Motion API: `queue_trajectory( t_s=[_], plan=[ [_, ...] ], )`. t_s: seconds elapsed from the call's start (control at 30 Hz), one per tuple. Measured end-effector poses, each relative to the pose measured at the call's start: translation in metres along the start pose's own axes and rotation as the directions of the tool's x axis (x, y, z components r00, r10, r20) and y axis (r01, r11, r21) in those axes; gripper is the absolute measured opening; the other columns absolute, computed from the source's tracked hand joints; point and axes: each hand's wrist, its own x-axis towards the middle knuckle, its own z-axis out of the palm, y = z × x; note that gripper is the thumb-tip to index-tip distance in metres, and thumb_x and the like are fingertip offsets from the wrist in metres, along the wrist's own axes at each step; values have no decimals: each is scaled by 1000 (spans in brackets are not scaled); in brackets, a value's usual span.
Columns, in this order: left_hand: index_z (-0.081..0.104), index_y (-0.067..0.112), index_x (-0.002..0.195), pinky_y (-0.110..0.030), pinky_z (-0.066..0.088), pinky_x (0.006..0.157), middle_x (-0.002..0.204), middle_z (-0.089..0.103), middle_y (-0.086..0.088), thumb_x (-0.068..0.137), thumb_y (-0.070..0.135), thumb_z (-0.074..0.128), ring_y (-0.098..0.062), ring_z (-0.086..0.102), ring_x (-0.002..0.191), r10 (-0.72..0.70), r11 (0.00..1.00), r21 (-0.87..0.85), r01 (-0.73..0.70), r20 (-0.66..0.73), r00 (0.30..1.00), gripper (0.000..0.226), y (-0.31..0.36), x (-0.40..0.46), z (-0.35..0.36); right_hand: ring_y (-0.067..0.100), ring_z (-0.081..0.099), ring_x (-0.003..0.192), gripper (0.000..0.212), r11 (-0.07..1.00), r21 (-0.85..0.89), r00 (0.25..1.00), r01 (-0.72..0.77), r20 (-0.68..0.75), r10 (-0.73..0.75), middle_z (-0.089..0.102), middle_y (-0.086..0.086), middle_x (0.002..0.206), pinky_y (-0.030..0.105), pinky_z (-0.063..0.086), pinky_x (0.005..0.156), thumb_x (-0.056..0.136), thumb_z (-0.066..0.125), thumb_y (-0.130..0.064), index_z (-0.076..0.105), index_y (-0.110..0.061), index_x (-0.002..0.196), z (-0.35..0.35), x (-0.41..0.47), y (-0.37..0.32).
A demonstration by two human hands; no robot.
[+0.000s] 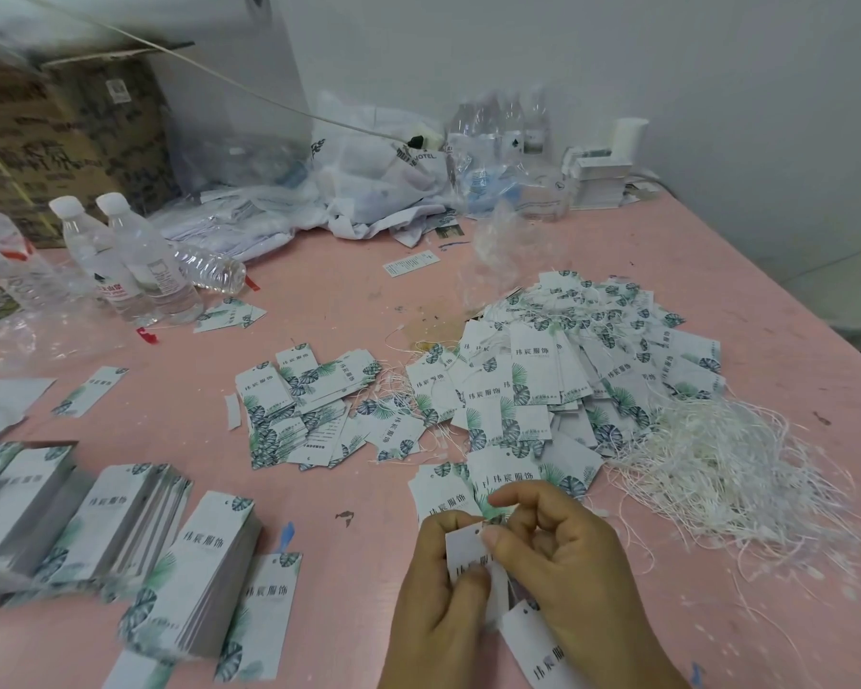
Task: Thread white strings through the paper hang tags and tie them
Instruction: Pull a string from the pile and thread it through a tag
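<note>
both hands are working low in the view, wrists running off the bottom edge; left hand (438,596) is gripping a tag (468,552), thumb curled across its printed face; right hand (565,554) is pinching at the tag's top edge near the punched hole, fingers curled; whether a string is lying between the fingertips cannot be told, too fine and covered by fingers; a second tag (543,648) is sticking out under the right hand, partly hidden, its lower end cut off by the frame.

tagged pile (567,370) is spreading right of centre, strings showing among the cards; loose strings (717,464) are lying in a tangle just right of it; a smaller heap (299,405) is sitting at centre; stacks (120,529) of tags are leaning at lower left, blurred and cut off at the left edge.

pink table (319,300) is showing scuffs and stains; bottles (125,256) are standing at left, one more lying beside them; plastic bags (379,166) are bunching at the back, contents hard to make out; a carton (61,136) is sitting at back left, print smeared; white wall (617,57) is closing the far side.
</note>
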Motion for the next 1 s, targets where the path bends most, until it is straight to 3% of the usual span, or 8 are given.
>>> queue_trajectory(
  t_s=[0.17,0.27,0.37,0.5,0.7,0.8,0.93,1.0],
  plan=[
    [60,34,97,-23,47,63,78,68,-3,79,15,48,-15,61,70,0,999,55,0,-3,1000,29,-2,-1,-1,5,53,55,35,994,-66,993,89,-66,-93,65,2,65,14,45,54,79,74,3,75,-32,76,-1,-2,-3],
    [62,35,98,-27,50,66,81,69,-4,79,17,50,-18,63,73,13,997,79,-11,-25,1000,29,-4,0,0,0,51,51,31,992,-47,988,118,-97,-122,60,-9,58,9,41,52,79,74,7,74,-23,72,-1,-1,-2],
    [64,33,100,-40,53,71,84,70,-7,80,20,53,-22,64,75,14,998,62,-11,-38,999,27,-4,0,1,-2,50,52,32,983,-92,983,161,-73,-168,57,-18,59,5,38,53,78,74,8,71,-23,72,-1,-2,1],
    [66,34,103,-28,52,68,87,72,-4,82,21,55,-16,66,77,54,994,98,-50,-42,998,27,-3,0,1,-1,48,54,34,966,-171,976,192,-73,-207,56,-14,65,7,39,53,79,75,3,69,-30,78,1,-3,7],
    [66,28,115,-55,57,83,100,74,-5,81,24,55,-24,70,91,66,994,92,-63,-31,997,35,-1,-1,1,0,48,55,35,948,-223,962,227,-98,-254,56,-12,68,7,38,56,80,75,2,67,-32,79,1,-2,12],
    [67,29,115,-50,58,85,104,74,-5,80,24,56,-23,70,95,71,994,85,-66,-48,996,37,-2,-1,1,0,48,55,30,940,-232,954,250,-108,-281,56,-11,69,8,38,56,81,75,-2,67,-31,80,1,-2,12],
    [69,34,111,-25,55,81,104,75,-1,82,10,55,-17,71,96,93,993,79,-89,-49,994,41,-2,-1,1,1,43,51,23,911,-290,932,294,-124,-341,55,-8,70,8,38,53,79,74,-10,66,-32,81,0,-2,13],
    [70,35,109,-23,54,80,104,75,-1,81,7,55,-16,71,96,103,993,68,-100,-50,993,42,0,-1,1,4,43,50,18,889,-327,917,320,-127,-377,55,-8,71,9,38,53,77,70,-16,66,-32,82,1,-2,13]
  ],
)
